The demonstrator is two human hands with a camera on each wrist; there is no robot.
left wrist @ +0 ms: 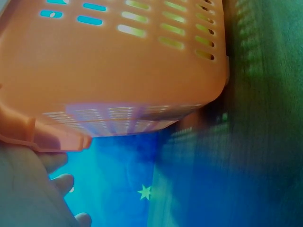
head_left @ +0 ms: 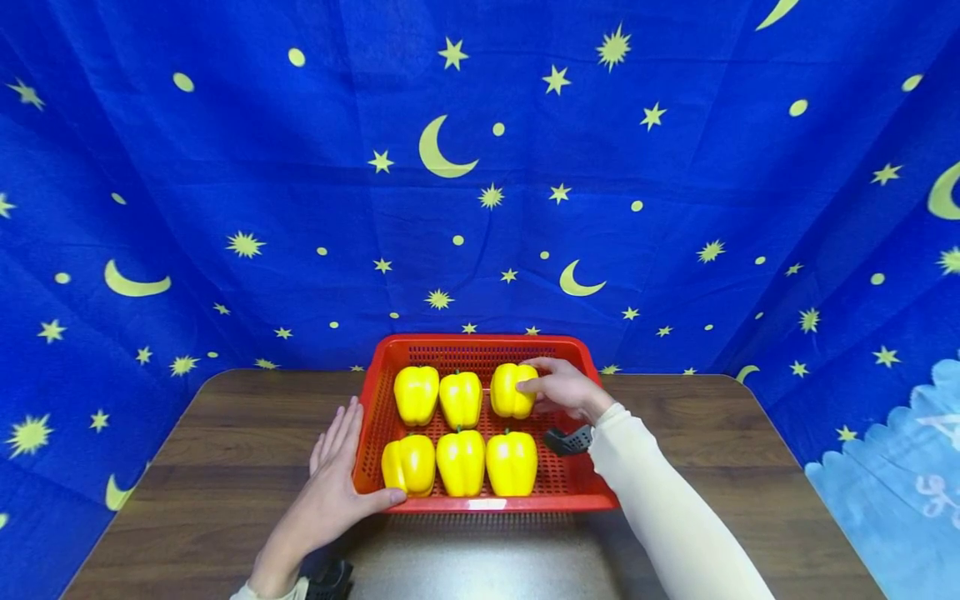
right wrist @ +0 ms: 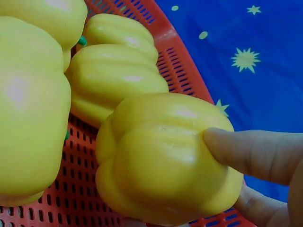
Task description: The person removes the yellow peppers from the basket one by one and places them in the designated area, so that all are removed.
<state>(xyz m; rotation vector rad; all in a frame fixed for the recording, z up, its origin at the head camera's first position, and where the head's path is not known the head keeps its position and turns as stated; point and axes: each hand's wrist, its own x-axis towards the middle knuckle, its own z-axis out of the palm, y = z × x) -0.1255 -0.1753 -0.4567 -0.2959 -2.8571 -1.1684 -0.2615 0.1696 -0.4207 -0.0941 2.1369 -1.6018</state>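
Note:
My right hand point(head_left: 566, 387) grips a yellow bell pepper point(head_left: 512, 391) at the back right inside a red plastic basket point(head_left: 487, 503). In the right wrist view the thumb point(right wrist: 255, 151) presses on the side of this bell pepper point(right wrist: 165, 161), with other fingers partly hidden beneath it. My left hand point(head_left: 333, 471) rests at the basket's front left corner, its thumb on the rim and its fingers stretched along the left side. Two more yellow bell peppers point(head_left: 461, 399) stand in the back row. A front row of three bell peppers point(head_left: 461, 463) lies nearer me.
The basket stands on a brown wooden table point(head_left: 247, 450) against a blue curtain point(head_left: 337, 208) with yellow moons and stars. A light blue scalloped cloth point(head_left: 892, 467) hangs at the right. Dark wrist straps point(head_left: 567, 440) show near both hands.

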